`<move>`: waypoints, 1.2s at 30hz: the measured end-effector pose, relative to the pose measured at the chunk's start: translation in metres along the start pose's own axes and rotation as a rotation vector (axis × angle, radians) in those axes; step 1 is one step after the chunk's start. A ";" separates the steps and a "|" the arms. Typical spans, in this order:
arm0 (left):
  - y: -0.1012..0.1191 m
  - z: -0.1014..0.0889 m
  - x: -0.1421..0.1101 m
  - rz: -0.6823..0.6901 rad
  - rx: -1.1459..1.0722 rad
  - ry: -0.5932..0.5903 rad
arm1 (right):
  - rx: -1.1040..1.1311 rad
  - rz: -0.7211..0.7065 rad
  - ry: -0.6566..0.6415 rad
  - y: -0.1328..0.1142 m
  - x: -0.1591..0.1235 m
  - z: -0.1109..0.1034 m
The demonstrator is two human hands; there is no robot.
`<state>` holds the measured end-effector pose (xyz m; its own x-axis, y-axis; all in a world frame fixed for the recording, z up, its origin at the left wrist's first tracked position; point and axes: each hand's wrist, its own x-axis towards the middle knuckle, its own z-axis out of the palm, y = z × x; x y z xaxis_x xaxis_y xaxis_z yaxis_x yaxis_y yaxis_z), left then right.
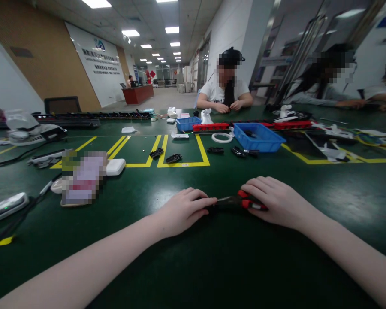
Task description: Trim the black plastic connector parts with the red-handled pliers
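My right hand [275,201] is closed around the red handles of a pair of pliers [245,203], just above the green table. Their dark jaws point left, toward the fingertips of my left hand [186,210]. That hand is closed, thumb and fingers pressed together on a small black part [214,206], mostly covered by the fingers. The jaw tips meet or nearly meet this part; I cannot tell which. Beyond my hands lie similar-looking black pieces [173,159], with another black piece [215,150] farther right.
A large blue bin [259,139], a smaller blue bin [188,124] and a white ring [221,137] stand farther back. At left are a phone [85,178], a white case [116,167] and a power strip [6,209] with cables. A person [227,86] sits opposite; others sit at right.
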<state>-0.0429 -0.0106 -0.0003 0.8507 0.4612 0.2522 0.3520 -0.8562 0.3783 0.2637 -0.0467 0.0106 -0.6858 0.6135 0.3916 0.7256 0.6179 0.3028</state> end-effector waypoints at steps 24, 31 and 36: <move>-0.011 0.012 0.003 -0.114 -0.192 0.189 | 0.075 0.193 -0.091 -0.016 0.057 0.033; -0.009 0.009 0.004 -0.118 -0.228 0.208 | 0.131 0.181 0.028 -0.013 0.054 0.034; -0.007 0.005 0.004 -0.129 -0.296 0.201 | 0.178 0.149 0.102 -0.012 0.052 0.033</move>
<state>-0.0399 -0.0038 -0.0066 0.7026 0.6227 0.3444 0.2981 -0.6970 0.6521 0.2175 -0.0062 -0.0020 -0.5561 0.6572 0.5087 0.7908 0.6068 0.0806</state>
